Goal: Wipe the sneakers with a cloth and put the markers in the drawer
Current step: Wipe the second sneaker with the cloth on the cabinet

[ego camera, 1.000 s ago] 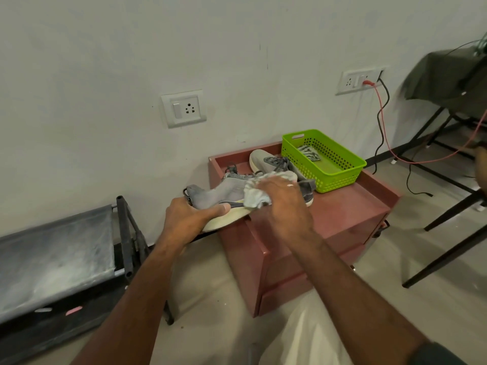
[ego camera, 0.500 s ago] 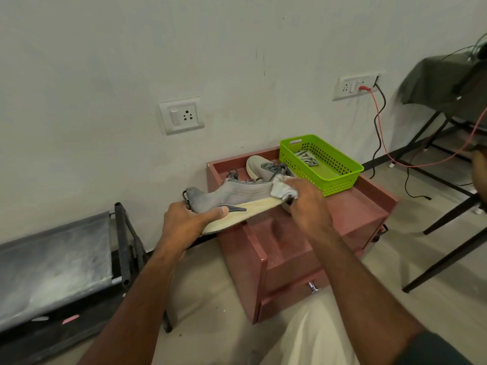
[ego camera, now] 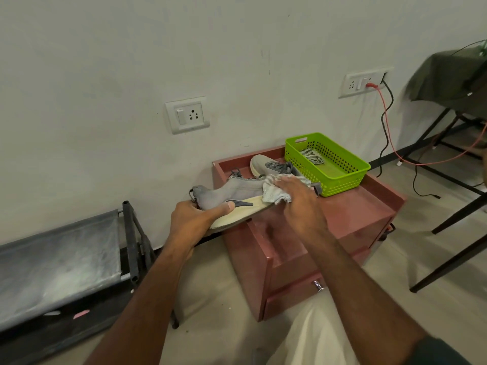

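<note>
A grey sneaker [ego camera: 232, 196] is held on its side over the front left corner of the red cabinet [ego camera: 355, 214], and its heel is gripped by the left hand [ego camera: 195, 222], thumb laid on the stiff pale sole. It looks light, with soft cloth sides, so the firm heel seems the best place to be held. A small, floppy cloth [ego camera: 275, 192] is bunched against the shoe under the curled fingers of the right hand [ego camera: 297, 198].
</note>
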`<state>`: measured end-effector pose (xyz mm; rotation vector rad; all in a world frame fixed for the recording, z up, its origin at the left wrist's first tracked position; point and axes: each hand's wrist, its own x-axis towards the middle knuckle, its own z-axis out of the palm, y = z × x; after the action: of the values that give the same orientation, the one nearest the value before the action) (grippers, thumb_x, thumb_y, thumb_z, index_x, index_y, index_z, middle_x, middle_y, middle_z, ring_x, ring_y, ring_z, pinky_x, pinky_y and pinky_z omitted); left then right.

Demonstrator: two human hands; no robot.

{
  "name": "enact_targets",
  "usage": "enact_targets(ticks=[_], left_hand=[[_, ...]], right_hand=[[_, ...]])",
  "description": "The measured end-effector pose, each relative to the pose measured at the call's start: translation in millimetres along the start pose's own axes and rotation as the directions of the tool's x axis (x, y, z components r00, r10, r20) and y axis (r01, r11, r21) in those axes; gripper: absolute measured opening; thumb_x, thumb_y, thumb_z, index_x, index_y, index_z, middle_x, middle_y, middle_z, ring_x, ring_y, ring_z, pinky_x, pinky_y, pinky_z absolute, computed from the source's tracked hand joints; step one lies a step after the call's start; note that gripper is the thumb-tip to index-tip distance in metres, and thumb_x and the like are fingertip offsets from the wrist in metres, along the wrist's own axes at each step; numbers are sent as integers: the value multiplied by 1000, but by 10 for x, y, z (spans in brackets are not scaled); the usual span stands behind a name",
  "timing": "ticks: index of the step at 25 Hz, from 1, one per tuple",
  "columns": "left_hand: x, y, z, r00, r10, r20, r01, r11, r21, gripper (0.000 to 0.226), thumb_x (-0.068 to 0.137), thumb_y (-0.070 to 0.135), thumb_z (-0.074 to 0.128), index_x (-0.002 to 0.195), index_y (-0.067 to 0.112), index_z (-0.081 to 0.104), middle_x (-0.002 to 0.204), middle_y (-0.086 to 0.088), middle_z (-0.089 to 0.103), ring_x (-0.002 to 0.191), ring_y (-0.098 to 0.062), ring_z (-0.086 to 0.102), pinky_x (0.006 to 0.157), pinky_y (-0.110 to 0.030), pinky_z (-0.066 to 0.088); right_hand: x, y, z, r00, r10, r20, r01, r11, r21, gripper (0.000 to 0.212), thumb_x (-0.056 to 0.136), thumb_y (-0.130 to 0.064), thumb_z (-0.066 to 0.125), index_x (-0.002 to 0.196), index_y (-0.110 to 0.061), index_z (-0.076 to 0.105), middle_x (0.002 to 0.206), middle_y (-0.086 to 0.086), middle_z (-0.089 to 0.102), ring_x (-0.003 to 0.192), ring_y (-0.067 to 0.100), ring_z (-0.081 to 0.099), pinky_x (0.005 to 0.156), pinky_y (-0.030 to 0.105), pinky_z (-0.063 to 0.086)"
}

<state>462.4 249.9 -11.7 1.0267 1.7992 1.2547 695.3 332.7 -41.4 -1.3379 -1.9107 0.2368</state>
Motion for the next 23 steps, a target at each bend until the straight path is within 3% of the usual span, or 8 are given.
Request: enact_targets(ticks=[5, 8, 12, 14, 16, 19, 21, 23], left_hand=[[-141, 12, 86, 997, 66, -40, -66, 998, 0, 41, 64, 50, 92, 88, 25, 71, 86, 14, 72, 79, 0, 67, 65, -20, 50], [-163, -54, 103, 996, 90, 22, -90, 996, 28, 50, 57, 46, 97, 96, 24, 75, 91, 13, 76, 84, -3, 72, 74, -25, 58], [-75, -58, 115, 994, 71, -79, -68, 997, 41, 20, 72, 27, 89, 75, 24, 69, 79, 8, 73, 83, -15, 74, 65, -25, 54], [-83, -25, 120, 996, 61, -72, -60, 998, 9, 24, 70, 27, 91, 75, 26, 68, 79, 11, 73, 80, -9, 73, 60, -21, 51], [-83, 17, 106, 997, 58, -59, -62, 997, -55, 33, 61, 36, 96, 80, 26, 71, 84, 14, 75, 76, 0, 71, 62, -19, 52], [-1, -1, 68, 985, 66, -158, -74, 996, -42, 55, 60, 46, 95, 101, 18, 72, 95, 8, 73, 85, -4, 68, 75, -24, 54], [76, -94, 43, 954, 167, -251, -153, 986, 73, 70, 66, 53, 89, 122, 16, 67, 110, -1, 73, 101, -14, 69, 91, -33, 56], [104, -155, 102, 885, 414, -214, -353, 895, 273, 55, 86, 47, 73, 131, 18, 61, 131, -6, 68, 120, -22, 64, 104, -43, 52]], right_hand=[[-86, -72, 60, 998, -16, -56, 15, 1000, -19, 68, 64, 19, 51, 125, -8, 68, 135, 10, 63, 133, 27, 52, 118, 45, 34], [-73, -210, -37, 993, -36, -110, 54, 985, 167, 67, 65, 17, 48, 126, -5, 67, 131, 8, 66, 130, 22, 56, 115, 39, 39], [-235, -588, 56, 915, -374, 150, 307, 888, 342, 74, 66, 19, 54, 131, -16, 65, 138, -3, 62, 136, 9, 49, 119, 34, 31], [-120, -454, 126, 935, -324, 145, 286, 929, 234, 63, 72, 3, 49, 129, -19, 66, 136, -3, 63, 135, 13, 51, 119, 41, 31], [33, -175, 89, 986, -167, 20, 165, 984, 65, 56, 73, -8, 44, 124, -15, 69, 129, 3, 67, 126, 23, 58, 112, 49, 39], [91, 184, -56, 993, 4, -115, -4, 1000, -5, 64, 66, 16, 61, 123, -13, 69, 127, 4, 68, 123, 24, 60, 109, 45, 43], [6, 223, -100, 993, -29, -111, 35, 998, 51, 70, 62, 23, 63, 123, -10, 69, 129, 3, 66, 126, 18, 57, 113, 35, 40], [-53, 163, -117, 990, -85, -115, 93, 994, 65, 69, 61, 24, 61, 121, -9, 70, 130, 3, 65, 127, 16, 54, 116, 24, 33]])
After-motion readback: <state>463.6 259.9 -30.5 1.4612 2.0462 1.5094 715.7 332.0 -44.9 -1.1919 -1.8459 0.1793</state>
